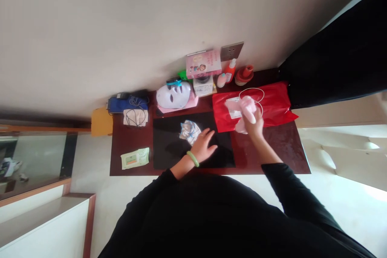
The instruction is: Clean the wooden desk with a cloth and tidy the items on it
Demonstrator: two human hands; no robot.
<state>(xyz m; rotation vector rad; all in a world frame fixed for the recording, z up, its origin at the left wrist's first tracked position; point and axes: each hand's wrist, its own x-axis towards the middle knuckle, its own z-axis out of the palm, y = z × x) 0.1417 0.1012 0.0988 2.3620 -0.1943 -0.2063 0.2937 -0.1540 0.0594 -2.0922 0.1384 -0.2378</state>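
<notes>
Two hands on the go: both bare, dark sleeves, working over a reddish-brown table (272, 151).
Right hand (256, 124): fingers wrapped round a pink cloth item (247, 106), kinda blurry so I can't make out exactly what it is.
Pink cloth item: up in the grip, over the front part of the red bag (276, 96); can't tell if it's touching the plastic.
Left hand (203, 146): fingers spread and relaxed, palm down over the black mat (167, 149), green bracelet (192, 159) on the wrist.
White-and-blue cloth (189, 131): bunched up on the mat, right by the left fingertips; touching or just beside, honestly can't tell.
Red bag: lying flat on the right side, with a white label and a thin pale cord (251, 88) looped on it.
Back row: white face mask (173, 96), pink book (203, 63) on top of a white box (203, 87), then a pink bottle (221, 81) and a red bottle (230, 71).
Left end: green-and-white wipes pack (135, 158) near the front edge, blue pouch (121, 105) further back.
</notes>
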